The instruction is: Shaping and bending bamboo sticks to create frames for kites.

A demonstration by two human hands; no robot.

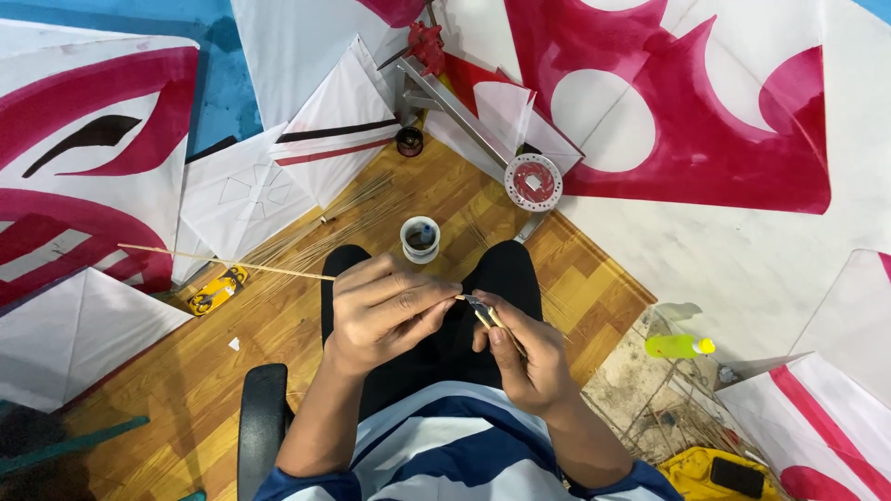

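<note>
- We see the left hand (385,311) pinched on a thin bamboo stick (223,263) that reaches out left over the wooden floor (278,325).
- Our right hand (524,357) is clamped on a small knife (484,313) touching the stick's end.
- 1 small cup (419,238) stands just beyond the knees.

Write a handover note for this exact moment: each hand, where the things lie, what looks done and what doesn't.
Left hand: pinching a long thin bamboo stick that runs out to the left.
Right hand: gripping a small knife with a yellowish handle, blade at the stick's end near the left fingertips.
Nearby: a small white cup of dark liquid on the wooden floor by the knees, a bundle of thin sticks beyond it, a round white and red spool, and white and crimson paper kites all around.
Done: stick picked up, knife set to it.
Left: how far the stick is trimmed cannot be told.
</note>
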